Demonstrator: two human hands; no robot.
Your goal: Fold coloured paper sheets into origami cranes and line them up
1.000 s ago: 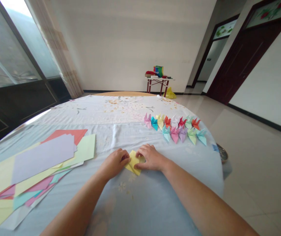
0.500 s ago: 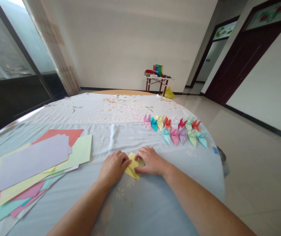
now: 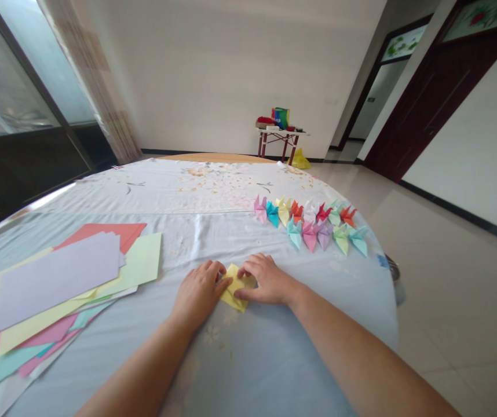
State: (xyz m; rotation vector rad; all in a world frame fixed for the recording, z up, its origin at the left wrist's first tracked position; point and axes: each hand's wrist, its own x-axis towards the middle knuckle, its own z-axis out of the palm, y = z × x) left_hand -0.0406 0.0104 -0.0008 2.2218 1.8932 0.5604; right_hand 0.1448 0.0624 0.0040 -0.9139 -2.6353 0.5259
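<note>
A small folded square of yellow paper (image 3: pixel 238 288) lay between the left hand (image 3: pixel 198 292) and right hand (image 3: pixel 266 280), its long axis running forward, fingers together and pressed on it

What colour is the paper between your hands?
The folded paper is yellow; it shows best in the head view, between the left hand and right hand.

A pale yellow origami paper (image 3: pixel 234 292) is lying flat on the light blue cloth (image 3: pixel 248 359), folded into an angular, layered shape — its points are poking out between the left hand (image 3: pixel 198 292) and the right hand (image 3: pixel 266 281).
</note>
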